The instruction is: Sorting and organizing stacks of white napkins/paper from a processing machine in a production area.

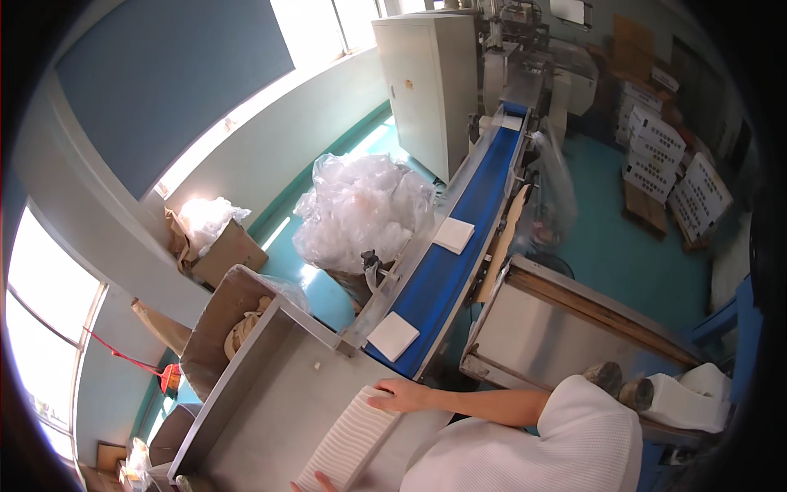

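Note:
A long row of white folded napkins (348,443) lies on the steel tray table (270,385) at the lower middle. My right hand (400,395), on a bare forearm coming out of a white textured sleeve, presses against the row's far end. Only the fingertips of my left hand (316,484) show at the bottom edge, against the row's near end. The row is held between both hands. Beyond the tray runs a blue conveyor belt (459,271) carrying a white napkin pack (393,336) near my right hand, a second pack (453,235) farther up and a third (511,123) at the machine.
A heap of clear plastic bags (361,209) and cardboard boxes (229,250) stand left of the belt. A steel box table (557,328) sits to the right, with white napkin piles (689,398) at its near end. A cream cabinet (426,82) and stacked white cartons (656,148) stand farther back.

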Available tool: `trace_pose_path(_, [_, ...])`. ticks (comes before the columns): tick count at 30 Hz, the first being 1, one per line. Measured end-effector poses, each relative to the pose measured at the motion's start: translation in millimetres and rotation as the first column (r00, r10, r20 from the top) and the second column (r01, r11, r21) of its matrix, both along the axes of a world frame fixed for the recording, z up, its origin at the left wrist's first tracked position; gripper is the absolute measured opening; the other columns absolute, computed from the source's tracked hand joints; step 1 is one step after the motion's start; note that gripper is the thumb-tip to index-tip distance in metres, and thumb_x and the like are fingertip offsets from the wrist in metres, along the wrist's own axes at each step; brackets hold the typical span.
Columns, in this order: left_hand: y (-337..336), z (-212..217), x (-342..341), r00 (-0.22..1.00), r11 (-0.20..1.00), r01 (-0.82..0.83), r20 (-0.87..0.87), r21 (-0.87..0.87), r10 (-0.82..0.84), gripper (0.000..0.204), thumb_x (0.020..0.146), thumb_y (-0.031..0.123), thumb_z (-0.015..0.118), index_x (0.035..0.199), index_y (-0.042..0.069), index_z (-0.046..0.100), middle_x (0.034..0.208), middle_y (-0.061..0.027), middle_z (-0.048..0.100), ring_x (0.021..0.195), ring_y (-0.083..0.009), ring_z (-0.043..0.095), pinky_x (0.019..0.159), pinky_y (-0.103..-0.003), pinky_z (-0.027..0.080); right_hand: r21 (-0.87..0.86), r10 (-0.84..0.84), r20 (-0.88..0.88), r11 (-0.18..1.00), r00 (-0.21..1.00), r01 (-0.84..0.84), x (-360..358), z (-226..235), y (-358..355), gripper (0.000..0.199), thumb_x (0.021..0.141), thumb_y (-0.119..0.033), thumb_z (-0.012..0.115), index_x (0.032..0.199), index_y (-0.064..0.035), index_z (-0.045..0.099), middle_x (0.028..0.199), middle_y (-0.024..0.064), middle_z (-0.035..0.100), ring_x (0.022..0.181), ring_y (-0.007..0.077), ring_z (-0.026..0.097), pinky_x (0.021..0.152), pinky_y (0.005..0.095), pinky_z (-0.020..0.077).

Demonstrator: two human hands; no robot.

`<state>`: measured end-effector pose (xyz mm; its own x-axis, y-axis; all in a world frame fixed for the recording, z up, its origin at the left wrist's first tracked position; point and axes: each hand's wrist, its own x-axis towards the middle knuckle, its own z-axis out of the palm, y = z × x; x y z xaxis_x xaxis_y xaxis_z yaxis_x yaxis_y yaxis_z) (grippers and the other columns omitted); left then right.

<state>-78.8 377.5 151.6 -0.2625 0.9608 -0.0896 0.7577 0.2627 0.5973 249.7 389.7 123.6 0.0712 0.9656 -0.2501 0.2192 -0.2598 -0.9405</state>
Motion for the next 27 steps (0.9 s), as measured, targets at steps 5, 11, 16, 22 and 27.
trace_pose_path(5, [-0.2, 4.8, 0.2, 0.999, 1.000, -0.024, -0.021, -0.015, 0.024, 0.097, 0.087, 0.066, 0.054, 0.145, -0.008, 0.029, 0.150, -0.0289, 0.028, 0.142, -0.0391, 0.023, 0.119, -0.045, 0.017, -0.436, -0.280, -0.599, 0.900, 0.750, -0.011, 13.3, -6.6, -8.5, 0.056, 0.092, -0.042, 0.063, 0.131, -0.0028, 0.055, 0.117, 0.0071, 0.063, 0.104, 0.0206, 0.060, 0.092, 0.0342, 0.0477])
trace_pose_path(11, [-8.4, 6.3, 2.4, 0.998, 1.000, -0.012, -0.056, 0.004, 0.012, 0.095, 0.088, 0.065, 0.054, 0.143, -0.010, 0.032, 0.148, -0.0296, 0.032, 0.141, -0.0389, 0.028, 0.118, -0.044, 0.020, -0.338, -0.433, -0.442, 0.892, 0.785, 0.301, 24.7, -32.6, -9.8, 0.053, 0.092, -0.044, 0.063, 0.121, -0.0001, 0.058, 0.111, 0.0099, 0.064, 0.100, 0.0182, 0.061, 0.084, 0.0293, 0.0511])
trace_pose_path(16, [-16.0, -5.5, 4.0, 0.969, 0.989, -0.024, -0.240, 0.143, 0.058, 0.076, 0.089, 0.054, 0.058, 0.134, -0.007, 0.048, 0.137, -0.0268, 0.048, 0.129, -0.0357, 0.046, 0.112, -0.045, 0.032, -0.100, 0.048, 0.002, 0.994, 0.999, -0.047, -16.1, 10.3, -14.3, 0.062, 0.091, -0.051, 0.061, 0.124, 0.0013, 0.058, 0.115, 0.0095, 0.064, 0.105, 0.0158, 0.058, 0.092, 0.0311, 0.0460])
trace_pose_path(22, [7.1, -15.2, 23.6, 0.996, 0.972, -0.086, 0.013, 0.217, 0.085, 0.085, 0.084, 0.043, 0.072, 0.140, -0.010, 0.036, 0.140, -0.0312, 0.040, 0.132, -0.0429, 0.037, 0.112, -0.047, 0.028, -0.501, -0.208, -0.541, 0.858, 0.815, -0.114, 34.1, -10.5, -19.8, 0.040, 0.092, -0.030, 0.066, 0.123, -0.0058, 0.058, 0.112, 0.0026, 0.062, 0.100, 0.0148, 0.060, 0.082, 0.0321, 0.0530])
trace_pose_path(27, [7.2, -4.0, 26.9, 0.997, 0.953, -0.081, 0.012, 0.292, 0.081, 0.082, 0.082, 0.041, 0.074, 0.136, -0.010, 0.039, 0.132, -0.0307, 0.047, 0.123, -0.0440, 0.044, 0.105, -0.049, 0.035, -0.394, -0.435, -0.663, 0.895, 0.609, 0.210, 43.2, -29.1, -2.0, 0.031, 0.098, -0.028, 0.058, 0.116, -0.0040, 0.057, 0.105, 0.0065, 0.064, 0.092, 0.0155, 0.062, 0.080, 0.0297, 0.0517])
